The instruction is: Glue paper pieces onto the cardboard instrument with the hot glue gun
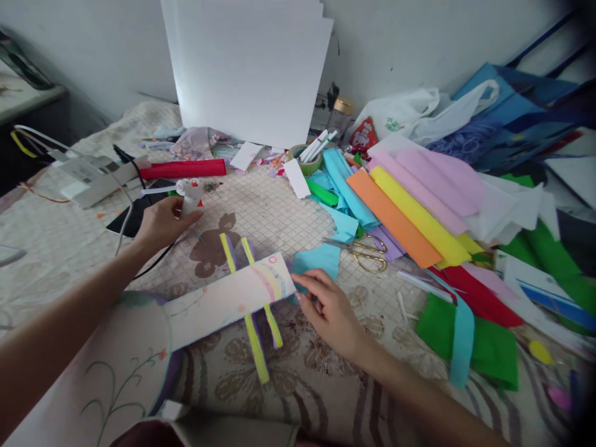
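Observation:
My left hand is wrapped around a white hot glue gun with an orange-red nozzle, held above the cloth at centre left. A lute-shaped paper cutout lies in front of me, its long neck pointing right and its round body partly behind my left forearm. Yellow and purple paper strips stick out from both sides of the neck. At the neck's far end, my right hand has thumb and index finger at the edge, seemingly pinching it. A light-blue paper piece lies just beyond those fingers.
Gold-handled scissors rest right of centre. Rolled coloured papers and green sheets crowd the right side. A power strip with cables sits at left. A tall white board leans against the wall, near a red roll.

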`<state>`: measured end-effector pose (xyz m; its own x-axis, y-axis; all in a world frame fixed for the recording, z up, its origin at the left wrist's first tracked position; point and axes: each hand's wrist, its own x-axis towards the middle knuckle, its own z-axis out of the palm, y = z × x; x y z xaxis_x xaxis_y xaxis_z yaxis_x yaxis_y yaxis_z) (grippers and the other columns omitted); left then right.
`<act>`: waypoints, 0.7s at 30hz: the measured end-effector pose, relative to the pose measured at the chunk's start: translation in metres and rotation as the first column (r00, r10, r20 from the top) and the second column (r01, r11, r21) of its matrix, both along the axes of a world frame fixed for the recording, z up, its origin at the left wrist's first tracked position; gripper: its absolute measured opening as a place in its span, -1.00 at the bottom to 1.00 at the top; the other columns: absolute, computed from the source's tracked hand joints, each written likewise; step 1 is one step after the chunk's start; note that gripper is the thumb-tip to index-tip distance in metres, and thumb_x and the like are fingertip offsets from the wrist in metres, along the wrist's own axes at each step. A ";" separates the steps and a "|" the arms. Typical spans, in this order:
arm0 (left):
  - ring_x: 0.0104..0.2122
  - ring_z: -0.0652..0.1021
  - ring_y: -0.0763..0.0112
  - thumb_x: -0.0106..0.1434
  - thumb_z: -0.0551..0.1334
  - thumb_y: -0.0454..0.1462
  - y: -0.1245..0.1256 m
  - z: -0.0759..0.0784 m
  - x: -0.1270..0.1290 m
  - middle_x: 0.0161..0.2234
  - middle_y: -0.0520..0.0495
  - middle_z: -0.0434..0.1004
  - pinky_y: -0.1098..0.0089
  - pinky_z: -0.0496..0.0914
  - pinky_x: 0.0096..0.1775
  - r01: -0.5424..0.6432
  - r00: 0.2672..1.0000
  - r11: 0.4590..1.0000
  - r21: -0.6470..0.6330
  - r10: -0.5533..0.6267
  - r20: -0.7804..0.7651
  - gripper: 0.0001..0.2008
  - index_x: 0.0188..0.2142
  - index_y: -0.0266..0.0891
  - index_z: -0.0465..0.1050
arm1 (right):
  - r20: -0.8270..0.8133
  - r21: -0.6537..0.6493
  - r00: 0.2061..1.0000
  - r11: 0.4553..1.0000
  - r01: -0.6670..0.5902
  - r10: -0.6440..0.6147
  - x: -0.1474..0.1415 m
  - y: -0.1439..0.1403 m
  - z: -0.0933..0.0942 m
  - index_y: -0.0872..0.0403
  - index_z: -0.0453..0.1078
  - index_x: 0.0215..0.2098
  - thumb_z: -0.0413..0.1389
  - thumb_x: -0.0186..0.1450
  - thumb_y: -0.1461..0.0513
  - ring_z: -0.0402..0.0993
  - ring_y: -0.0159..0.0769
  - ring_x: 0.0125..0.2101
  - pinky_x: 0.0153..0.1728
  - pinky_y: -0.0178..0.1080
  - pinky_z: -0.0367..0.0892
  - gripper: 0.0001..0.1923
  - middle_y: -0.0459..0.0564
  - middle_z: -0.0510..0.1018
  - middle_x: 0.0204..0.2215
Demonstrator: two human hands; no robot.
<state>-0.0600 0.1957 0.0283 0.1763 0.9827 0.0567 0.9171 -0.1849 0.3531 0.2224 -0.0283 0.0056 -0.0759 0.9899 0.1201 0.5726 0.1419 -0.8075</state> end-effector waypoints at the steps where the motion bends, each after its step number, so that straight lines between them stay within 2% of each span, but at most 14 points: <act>1: -0.34 0.42 0.37 0.18 0.11 0.10 0.000 0.001 0.002 -0.34 0.00 0.46 0.36 0.26 -0.25 0.011 1.000 1.000 0.000 -0.011 -0.004 -0.49 -0.19 -0.33 0.39 | -0.015 0.008 1.000 1.000 0.013 -0.013 0.000 0.000 0.001 0.06 0.34 0.04 -0.02 0.34 0.27 0.38 -0.39 -0.42 -0.46 -0.30 0.39 -0.68 0.08 0.40 -0.15; 6: -0.39 0.40 0.38 0.18 0.11 0.01 0.003 0.003 0.006 -0.37 -0.02 0.46 0.38 0.26 -0.30 -0.029 0.999 1.000 -0.011 0.029 0.026 -0.56 -0.18 -0.35 0.37 | -0.096 0.070 0.992 0.994 0.089 -0.082 0.004 -0.010 0.003 0.03 0.38 -0.02 -0.04 0.35 0.31 0.40 -0.37 -0.35 -0.46 -0.34 0.37 -0.72 0.03 0.43 -0.21; 8: -0.40 0.43 0.38 0.15 0.12 -0.04 0.002 0.005 0.006 -0.36 -0.04 0.49 0.39 0.29 -0.33 -0.043 0.996 0.998 -0.039 0.046 0.076 -0.56 -0.12 -0.35 0.35 | -0.113 0.109 0.993 0.993 0.053 -0.041 0.004 -0.017 0.002 0.02 0.39 -0.04 -0.05 0.34 0.33 0.42 -0.36 -0.30 -0.39 -0.32 0.40 -0.72 0.02 0.44 -0.22; 10: -0.40 0.46 0.42 0.14 0.10 -0.06 -0.007 0.011 0.006 -0.35 -0.03 0.50 0.41 0.32 -0.35 -0.003 0.989 0.997 -0.080 0.015 0.150 -0.55 -0.08 -0.31 0.33 | -0.113 0.144 0.993 0.990 -0.014 0.031 0.001 -0.024 -0.001 0.04 0.39 -0.04 -0.05 0.34 0.36 0.43 -0.35 -0.26 -0.32 -0.30 0.42 -0.70 0.03 0.45 -0.22; 13: -0.44 0.45 0.48 0.14 0.14 -0.03 -0.032 0.024 0.008 -0.42 0.03 0.45 0.46 0.33 -0.40 0.092 0.940 0.983 -0.161 -0.032 0.340 -0.55 -0.08 -0.26 0.33 | -0.063 0.161 0.989 0.979 -0.123 0.135 -0.006 -0.032 -0.006 0.07 0.36 0.02 -0.04 0.32 0.38 0.43 -0.33 -0.23 -0.25 -0.27 0.44 -0.66 0.06 0.45 -0.19; 16: -0.56 0.36 0.53 0.10 0.23 -0.04 -0.066 0.039 0.009 -0.56 0.10 0.36 0.50 0.28 -0.50 0.140 0.866 0.963 -0.232 -0.006 0.500 -0.65 -0.24 -0.25 0.37 | 0.024 0.154 0.979 0.967 -0.203 0.201 -0.011 -0.036 -0.011 0.07 0.29 0.12 -0.05 0.32 0.38 0.43 -0.29 -0.18 -0.18 -0.20 0.44 -0.58 0.10 0.43 -0.14; 21: -0.60 0.37 0.49 0.12 0.21 -0.03 -0.111 0.051 0.002 -0.62 0.07 0.37 0.49 0.26 -0.57 0.192 0.879 0.930 -0.314 -0.020 0.477 -0.72 -0.42 -0.21 0.38 | 0.131 0.109 0.959 0.958 -0.265 0.250 -0.012 -0.037 -0.013 0.07 0.24 0.18 -0.06 0.32 0.37 0.43 -0.24 -0.17 -0.18 -0.16 0.44 -0.54 0.12 0.42 -0.12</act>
<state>-0.0583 0.0847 0.0795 0.3183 0.9311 -0.1779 0.6160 -0.0605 0.7854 0.2102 -0.0652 -0.0077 -0.3469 0.9127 0.2159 0.5913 0.3915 -0.7050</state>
